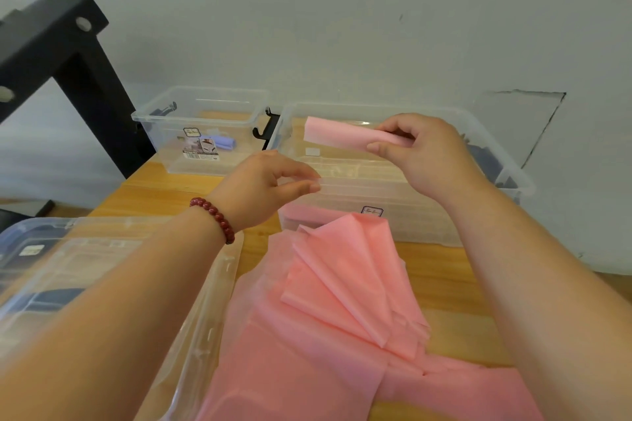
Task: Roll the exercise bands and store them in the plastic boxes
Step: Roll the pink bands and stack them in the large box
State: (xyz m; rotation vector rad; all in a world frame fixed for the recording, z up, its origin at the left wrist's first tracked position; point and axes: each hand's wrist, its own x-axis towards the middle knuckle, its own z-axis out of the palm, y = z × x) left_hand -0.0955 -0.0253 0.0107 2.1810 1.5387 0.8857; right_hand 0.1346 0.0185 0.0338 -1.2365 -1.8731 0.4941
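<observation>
Black metal frame [68,55], far left, standing against a pale grey-green wall [342,10]. Near clear box [219,284], lower left on the wooden bench [444,284], with a small white label whose print is too blurred to read and dark contents showing through. Small clear box [154,126], rear, carrying a printed label [200,143] with a logo, pictures and a barcode, the writing too small to read; one rolled lilac band [222,142] lies inside. Left hand [270,184], with a red bead bracelet [213,219] at the wrist, reaches forward with the fingers loosely curled; thumb and forefinger meet at the near-left corner of the large clear box [410,225], and whether they pinch its rim cannot be told. The large box bears a small logo sticker [372,211], unreadable. Folded pink band [342,133], a flat strip held level above the large box, is pinched at its right end between the thumb and fingers of the right hand [420,150]. Loose pink band [342,301], creased and spread on the bench, lies in front of the large box and between the forearms.
</observation>
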